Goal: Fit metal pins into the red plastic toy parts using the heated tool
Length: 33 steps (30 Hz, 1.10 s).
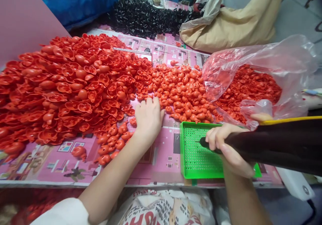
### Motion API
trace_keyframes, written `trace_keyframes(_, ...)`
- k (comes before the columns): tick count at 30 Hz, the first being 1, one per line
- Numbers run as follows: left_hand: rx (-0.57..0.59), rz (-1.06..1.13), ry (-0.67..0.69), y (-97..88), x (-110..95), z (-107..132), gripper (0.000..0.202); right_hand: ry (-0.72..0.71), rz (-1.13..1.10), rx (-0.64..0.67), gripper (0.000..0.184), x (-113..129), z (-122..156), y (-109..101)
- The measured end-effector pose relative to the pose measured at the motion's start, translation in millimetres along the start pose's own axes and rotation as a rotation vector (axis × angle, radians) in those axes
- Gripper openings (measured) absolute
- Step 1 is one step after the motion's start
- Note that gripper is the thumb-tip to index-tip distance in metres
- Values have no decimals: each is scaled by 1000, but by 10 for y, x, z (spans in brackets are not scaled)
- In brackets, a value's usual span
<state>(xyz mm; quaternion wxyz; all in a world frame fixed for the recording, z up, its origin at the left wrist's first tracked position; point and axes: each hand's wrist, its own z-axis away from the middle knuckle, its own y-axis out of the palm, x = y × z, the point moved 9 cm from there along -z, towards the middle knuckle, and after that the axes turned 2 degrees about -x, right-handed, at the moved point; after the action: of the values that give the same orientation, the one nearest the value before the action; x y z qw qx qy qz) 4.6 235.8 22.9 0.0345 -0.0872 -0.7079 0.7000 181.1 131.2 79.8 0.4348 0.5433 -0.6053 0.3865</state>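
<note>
My right hand (228,144) is wrapped round a black electric screwdriver (281,144) with a yellow stripe along its top. Its thin bit points left, over a shallow green tray (184,174) whose perforated bed holds rows of small metal screws. To the left, my left hand (149,117) is at the edge of the red plastic pieces, back up. Its fingers curl down and close together, the tips hidden. Rounded red pieces (183,90) lie just beyond it, and a few closed red figures (115,139) sit beside my wrist.
A big heap of open red shells (75,80) covers the left side. At right, a clear plastic bag (291,63) spills more red pieces. Behind lie black parts (151,16), a tan sack (233,27) and a blue bag (72,0). A thin metal frame (136,51) stands behind the heap.
</note>
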Motion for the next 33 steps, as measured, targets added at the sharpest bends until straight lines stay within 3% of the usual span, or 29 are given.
trace_keyframes(6, -14, 25, 1, 23, 2, -45, 24, -19, -11, 26, 8, -80, -3, 27)
trace_keyframes(13, 102, 102, 39, 153, 44, 132, 19, -3, 51, 56, 9, -213, 9, 26)
trace_keyframes(16, 27, 274, 115, 129, 52, 226, 14, 11, 64, 46, 10, -235, 16, 0)
trace_keyframes(20, -3, 691, 127, 48, 56, 414, 18, 11, 111, 15, 12, -260, 27, -50)
trace_keyframes(24, 109, 995, 20, 168, -22, 644, 37, 24, 160, 9, 17, -309, 38, -63)
trace_keyframes(27, 326, 1132, 44, 354, -238, 847, 30, 23, 117, 11, 15, -233, 24, -41)
trace_keyframes(30, 494, 1229, 85, 456, -417, 1034, 22, -41, 21, -36, 17, 75, -4, -45)
trace_keyframes(33, 512, 1255, 102, 457, -482, 1127, 21, -64, -2, -7, 21, 419, -23, 21)
